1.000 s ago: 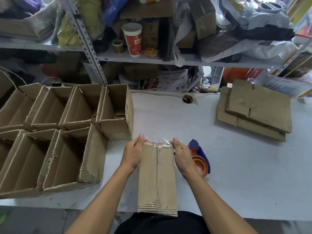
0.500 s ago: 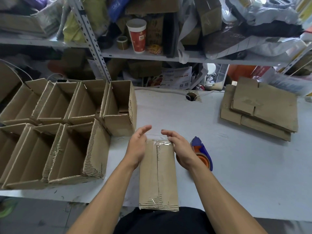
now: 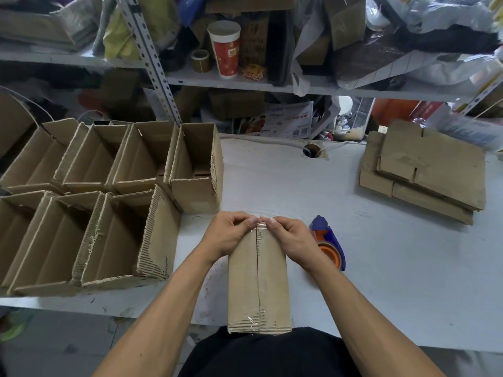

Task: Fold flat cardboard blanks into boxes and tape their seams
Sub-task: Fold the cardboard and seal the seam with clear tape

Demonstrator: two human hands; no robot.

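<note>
Both hands, apart a moment ago, are now meeting: left hand (image 3: 226, 235) and right hand (image 3: 292, 240) are pinching tape (image 3: 260, 227) over the box (image 3: 258, 281) edge beneath them, risking wrinkles if pressed unevenly.

**A cluttered packing stockroom**

A white worktable (image 3: 381, 268) stands against perforated-steel shelving (image 3: 152, 58) crammed with plastic bags, cardboard scraps, a tape roll (image 3: 201, 60) and a red paper cup (image 3: 224, 49). Open-topped folded boxes (image 3: 109, 202) crowd the table's left; flat cardboard blanks (image 3: 424, 170) are stacked right, a tape dispenser (image 3: 329, 244) nearby.
</note>
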